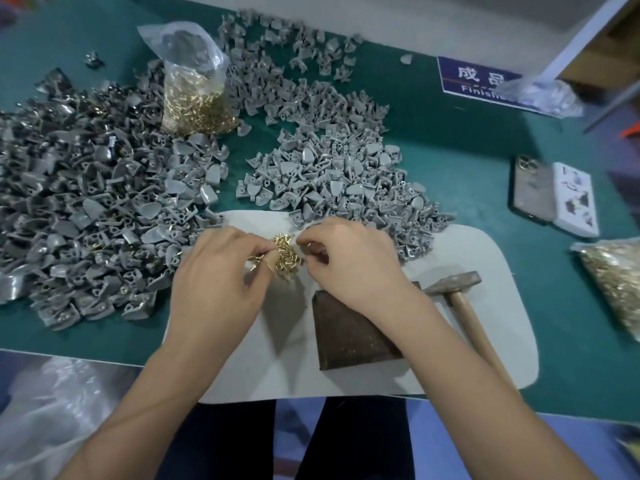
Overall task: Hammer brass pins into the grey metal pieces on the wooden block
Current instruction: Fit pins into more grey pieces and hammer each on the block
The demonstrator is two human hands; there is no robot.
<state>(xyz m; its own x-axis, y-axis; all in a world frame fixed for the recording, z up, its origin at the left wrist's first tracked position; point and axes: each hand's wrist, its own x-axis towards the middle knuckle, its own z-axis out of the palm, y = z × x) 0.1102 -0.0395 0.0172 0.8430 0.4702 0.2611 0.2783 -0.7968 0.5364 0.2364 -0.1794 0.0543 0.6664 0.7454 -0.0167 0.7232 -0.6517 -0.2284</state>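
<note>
While both hands work the loose brass pins [286,252] on the white mat [485,258], left hand [221,271] pinches several, right hand [349,258] picks one. Advice: seat it upright in a grey piece [332,174] on the wooden block [346,334]; hammer [457,292] lies right.

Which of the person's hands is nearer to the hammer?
Right. The right hand is just left of the hammer, above the wooden block; the left hand lies farther left, beyond the brass pins.

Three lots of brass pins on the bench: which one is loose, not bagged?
The small heap of pins between the two hands on the white mat. The others sit in clear bags: one upright among the grey pieces, one at the right edge.
</note>
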